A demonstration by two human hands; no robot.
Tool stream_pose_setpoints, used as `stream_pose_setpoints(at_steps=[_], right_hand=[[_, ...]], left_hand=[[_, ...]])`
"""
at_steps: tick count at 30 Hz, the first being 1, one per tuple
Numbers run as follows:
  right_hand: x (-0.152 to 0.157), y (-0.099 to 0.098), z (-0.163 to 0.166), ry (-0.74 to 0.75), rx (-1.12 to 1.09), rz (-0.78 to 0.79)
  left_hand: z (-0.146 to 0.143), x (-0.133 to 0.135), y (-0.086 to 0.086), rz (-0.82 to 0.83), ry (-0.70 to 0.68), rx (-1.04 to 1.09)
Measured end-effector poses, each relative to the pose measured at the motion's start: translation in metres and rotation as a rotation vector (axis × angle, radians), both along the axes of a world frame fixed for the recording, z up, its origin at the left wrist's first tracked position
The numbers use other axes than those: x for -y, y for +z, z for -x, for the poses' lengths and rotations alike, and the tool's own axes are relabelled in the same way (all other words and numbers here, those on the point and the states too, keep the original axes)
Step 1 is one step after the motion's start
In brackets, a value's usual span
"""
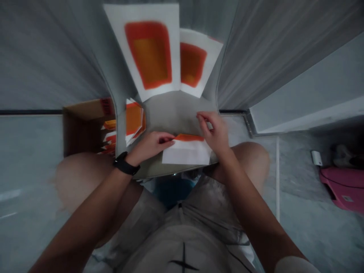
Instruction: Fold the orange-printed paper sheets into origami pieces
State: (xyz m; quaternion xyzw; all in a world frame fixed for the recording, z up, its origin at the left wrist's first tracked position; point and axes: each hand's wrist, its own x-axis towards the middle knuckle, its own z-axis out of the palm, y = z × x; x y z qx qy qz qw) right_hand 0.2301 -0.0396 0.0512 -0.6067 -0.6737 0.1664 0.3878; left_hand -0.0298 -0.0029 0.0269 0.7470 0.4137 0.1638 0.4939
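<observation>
A folded paper piece (pixel 186 154), white with an orange strip along its far edge, lies at the near edge of the grey seat-like surface (pixel 167 112). My left hand (pixel 153 144), with a black watch on the wrist, pinches the left end of the orange part between thumb and fingers. Over the right end, my right hand (pixel 214 131) is raised a little, its fingers curled together with nothing visible in them. To the left lies a small stack of orange-and-white folded papers (pixel 133 118).
Two white sheets with orange printed panels, a larger one (pixel 152 53) and a smaller one (pixel 195 64), lean at the back. On the floor at left, a cardboard box (pixel 82 110) holds several orange-and-white pieces. A pink plastic object (pixel 341 189) is at far right.
</observation>
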Motion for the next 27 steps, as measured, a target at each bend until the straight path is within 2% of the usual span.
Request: stream_pose_setpoints(at_steps=[2, 3, 6, 9, 12, 16, 20, 25, 27], right_hand=[[0.018, -0.002, 0.000, -0.053, 0.016, -0.085], [0.030, -0.005, 0.002, -0.063, 0.021, -0.115], [0.073, -0.020, 0.011, -0.054, 0.053, -0.137], [0.108, -0.038, 0.024, 0.121, 0.144, -0.081], [0.117, -0.054, 0.033, 0.304, 0.262, -0.071], [0.096, -0.068, 0.033, 0.422, 0.318, -0.116], [0.075, -0.072, 0.028, 0.499, 0.305, -0.121], [0.069, -0.078, 0.031, 0.486, 0.266, -0.126], [0.067, -0.081, 0.034, 0.473, 0.233, -0.138]], left_hand=[[0.001, 0.010, -0.003, 0.055, 0.065, 0.064], [0.002, 0.017, -0.004, 0.072, 0.146, 0.106], [0.003, 0.043, -0.009, 0.150, 0.502, 0.230], [0.000, 0.074, -0.016, 0.214, 0.812, 0.312], [-0.009, 0.099, -0.024, 0.270, 0.973, 0.422], [-0.019, 0.112, -0.028, 0.353, 1.003, 0.514], [-0.018, 0.110, -0.028, 0.383, 0.957, 0.473], [-0.013, 0.109, -0.027, 0.322, 0.954, 0.392], [-0.011, 0.111, -0.024, 0.206, 0.899, 0.289]])
